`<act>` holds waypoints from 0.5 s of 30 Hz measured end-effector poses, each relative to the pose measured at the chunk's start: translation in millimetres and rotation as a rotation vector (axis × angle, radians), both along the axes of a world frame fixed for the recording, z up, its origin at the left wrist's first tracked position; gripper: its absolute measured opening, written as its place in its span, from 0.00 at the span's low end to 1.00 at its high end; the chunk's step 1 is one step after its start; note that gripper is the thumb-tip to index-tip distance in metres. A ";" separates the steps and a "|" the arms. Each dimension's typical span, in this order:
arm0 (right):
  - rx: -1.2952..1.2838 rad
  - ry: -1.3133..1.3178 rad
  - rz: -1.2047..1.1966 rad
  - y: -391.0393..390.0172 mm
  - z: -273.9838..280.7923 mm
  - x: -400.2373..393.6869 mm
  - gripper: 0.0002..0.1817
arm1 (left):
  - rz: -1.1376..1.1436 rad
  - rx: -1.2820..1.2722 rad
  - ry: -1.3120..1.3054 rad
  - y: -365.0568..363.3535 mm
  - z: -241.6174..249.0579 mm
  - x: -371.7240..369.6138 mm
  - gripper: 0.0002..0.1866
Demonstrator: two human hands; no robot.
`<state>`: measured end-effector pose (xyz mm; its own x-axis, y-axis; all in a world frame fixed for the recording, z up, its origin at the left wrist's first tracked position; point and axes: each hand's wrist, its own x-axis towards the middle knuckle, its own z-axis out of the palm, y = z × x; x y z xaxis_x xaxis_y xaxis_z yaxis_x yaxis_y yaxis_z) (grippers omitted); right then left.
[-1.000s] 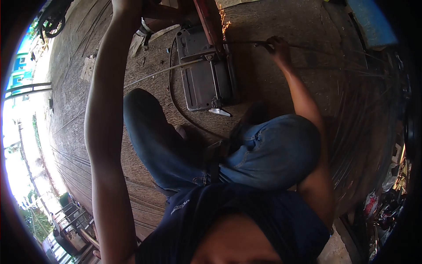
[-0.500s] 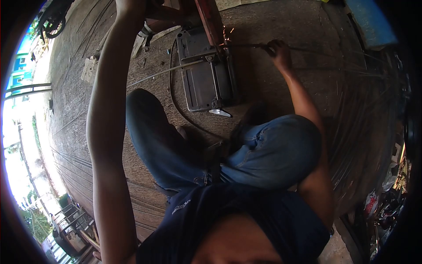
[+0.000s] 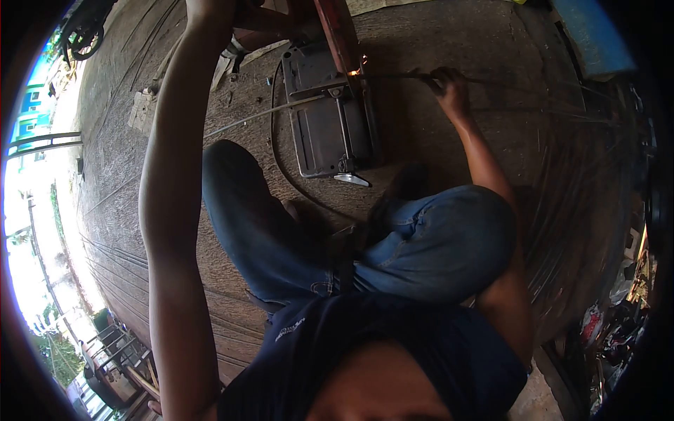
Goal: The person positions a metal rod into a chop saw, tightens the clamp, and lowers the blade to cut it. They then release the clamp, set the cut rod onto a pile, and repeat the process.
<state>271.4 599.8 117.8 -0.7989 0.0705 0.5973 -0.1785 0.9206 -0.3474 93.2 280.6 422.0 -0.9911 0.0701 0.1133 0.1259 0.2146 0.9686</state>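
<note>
A cut-off saw stands on the floor ahead of me, with a dark metal base [image 3: 319,112] and a red arm and guard [image 3: 335,31] lowered over it. Sparks [image 3: 358,69] fly where the guard meets a thin dark metal rod [image 3: 397,74]. To the right of the saw, my right hand [image 3: 448,90] pinches this rod between its fingers. My left arm reaches up to the top edge, and my left hand [image 3: 210,7] is beside the saw's upper part. Its fingers are cut off by the frame edge, so their grip is hidden. A vise crank [image 3: 351,179] projects toward me.
A dark cable [image 3: 281,165] curves along the floor from the saw toward my legs. A pale rod [image 3: 260,118] sticks out to the left. A blue object [image 3: 593,35] stands at upper right, and mixed scrap [image 3: 614,344] lies at lower right.
The sparks have shrunk to a smaller, brighter glow at the cut. My right hand has shifted very slightly, still holding the rod. The saw base has not moved.
</note>
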 end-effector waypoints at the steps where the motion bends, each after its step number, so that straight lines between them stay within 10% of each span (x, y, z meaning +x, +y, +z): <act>1: 0.003 -0.007 -0.010 -0.8 -0.3 -2.7 0.09 | -0.047 -0.061 0.074 -1.4 -3.2 -1.4 0.09; 15: 0.025 -0.022 -0.061 13.5 -8.6 -45.6 0.06 | -0.001 0.006 0.007 5.2 5.5 7.6 0.14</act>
<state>225.8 613.3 109.2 -0.8068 0.1048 0.5815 -0.1140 0.9380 -0.3272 100.8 285.8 427.5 -0.9902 0.0703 0.1208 0.1330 0.2084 0.9690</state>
